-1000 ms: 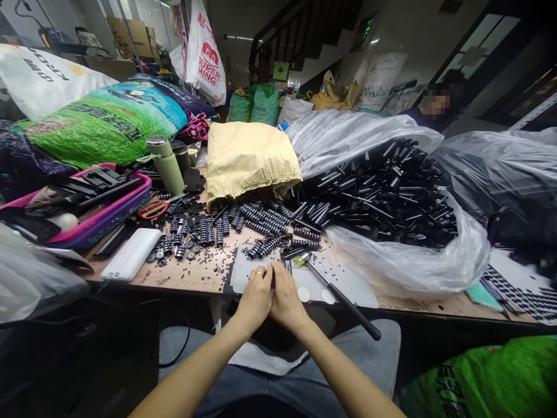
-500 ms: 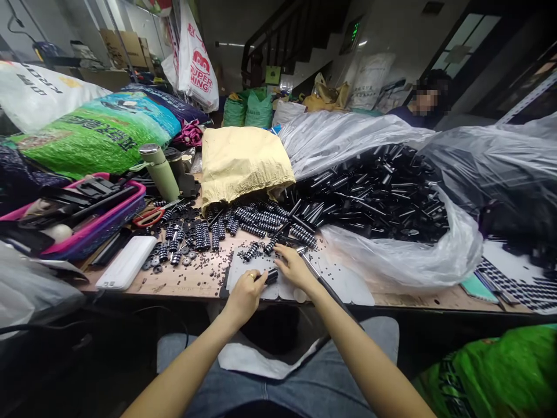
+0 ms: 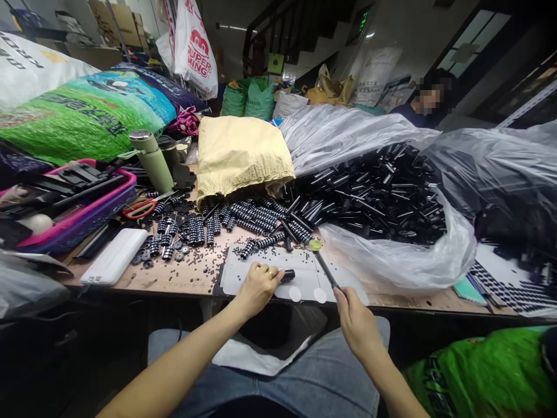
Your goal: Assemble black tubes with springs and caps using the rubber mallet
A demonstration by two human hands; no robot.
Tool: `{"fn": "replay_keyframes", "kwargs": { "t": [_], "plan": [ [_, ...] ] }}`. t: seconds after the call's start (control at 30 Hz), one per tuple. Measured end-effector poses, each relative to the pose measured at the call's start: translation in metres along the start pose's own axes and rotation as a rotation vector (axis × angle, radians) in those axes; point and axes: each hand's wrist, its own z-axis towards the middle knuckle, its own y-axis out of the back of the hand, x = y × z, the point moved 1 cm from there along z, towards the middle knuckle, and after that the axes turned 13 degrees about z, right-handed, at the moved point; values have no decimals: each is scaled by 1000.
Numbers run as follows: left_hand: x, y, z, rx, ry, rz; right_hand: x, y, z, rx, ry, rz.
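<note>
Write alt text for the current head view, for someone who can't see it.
A person's left hand holds a black piece over a pale mat; the right hand grips a hammer. Beyond lie checkered cylinders and a plastic bag of black parts.

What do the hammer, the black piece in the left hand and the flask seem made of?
Hammer: yellow-green, translucent-looking head, probably plastic; dark, smooth handle, metal or plastic unclear.
Black piece: glossy, possibly plastic, from its highlights.
Flask: probably metal; shiny silver lid, duller green body, perhaps painted.
</note>
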Motion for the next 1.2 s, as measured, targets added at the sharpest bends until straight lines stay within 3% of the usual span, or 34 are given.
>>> {"fn": "replay_keyframes", "kwargs": {
  "t": [0.07,0.2,0.4,0.47,0.53,0.63,0.7,0.8,0.87,0.97,1.03,1.1,1.2],
  "plan": [
    [0,2,0,6,5,25,3,-3,-14,8,-15,69],
    [-9,2,1,35,17,62,9,-8,-30,150,-54,21],
    [-41,0,-2,63,47,65,52,10,-42,-43,137,315],
    [-46,-2,-5,83,35,53,62,1,-45,-55,206,329],
    [-46,-6,-7,89,14,47,64,-17,-46,38,226,212],
    [-39,-12,-1,67,7,30,56,-40,-43,222,198,37],
    [-33,-12,9,65,34,-3,50,-39,-39,238,177,46],
    [-29,-3,20,127,148,-74,41,-18,-27,122,127,65],
    [-31,8,22,169,148,-146,30,-2,-15,37,76,-5],
    [-30,22,23,144,72,-242,2,12,6,-30,-28,-202],
    [-17,22,32,105,182,-212,-20,14,18,-48,-79,-309],
    [3,15,48,88,329,-116,-38,11,29,-82,-55,-353],
    [26,-3,77,123,282,-11,-42,4,43,-202,121,-295]
  ]
}}
